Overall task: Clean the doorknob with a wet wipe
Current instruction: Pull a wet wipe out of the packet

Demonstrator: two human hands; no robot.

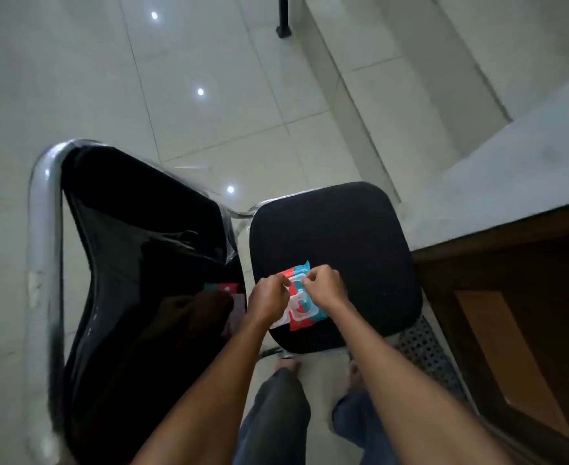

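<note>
A red and teal wet wipe pack (304, 322) lies on the black chair seat (340, 236), near its front left corner. Its clear plastic lid is flipped open toward me. My left hand (269, 298) and my right hand (323, 286) hover together over the top of the pack, fingers curled and pinching at its opening. Whether a wipe sits between the fingertips is too small to tell. No doorknob is in view.
The chair's glossy black backrest (135, 263) with a chrome frame (43, 229) stands at the left and reflects the pack. A brown wooden door (511, 330) is at the right, beside a grey ledge (511, 169). White floor tiles lie beyond; my bare feet stand below the seat.
</note>
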